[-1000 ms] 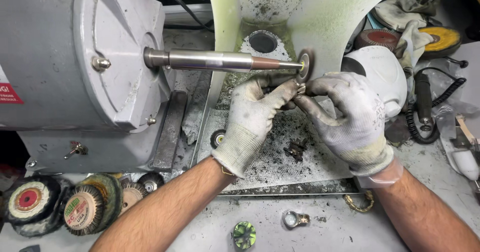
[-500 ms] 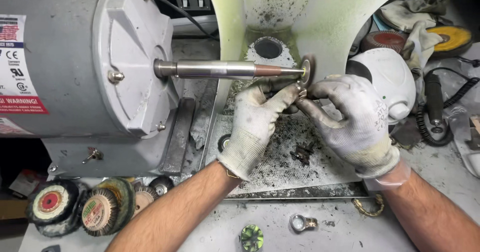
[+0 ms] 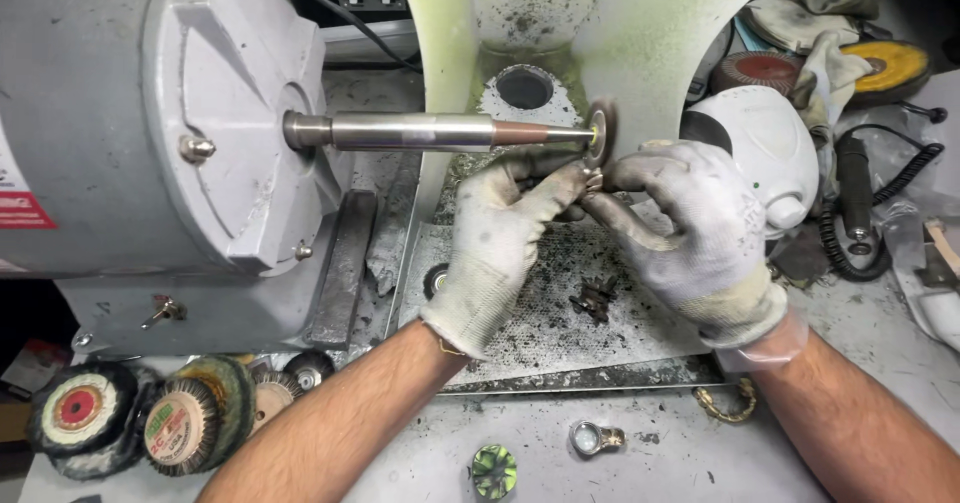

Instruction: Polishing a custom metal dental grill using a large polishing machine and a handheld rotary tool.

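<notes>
Near edge of the grey, grit-strewn counter [image 3: 660,463]: a small silver ring [image 3: 590,437], a green-and-black marbled ring [image 3: 494,470] and a gold chain bracelet [image 3: 722,403] lie loose, apart from the hands. At the near left corner, a cluster of round bristle buffing wheels [image 3: 140,423]. Mid-counter, both hands wear soiled white knit gloves. Left hand [image 3: 505,238] and right hand [image 3: 695,228] meet fingertip to fingertip, pinching a small metal piece [image 3: 590,176], mostly hidden, up against the small round polishing wheel [image 3: 601,131] at the tip of the steel spindle [image 3: 440,131] of the large grey motor [image 3: 150,133]. Judging by this, polishing is mid-way; the loose pcs seem not yet in hand. Behind, a pale green-dusted hood [image 3: 600,23].
</notes>
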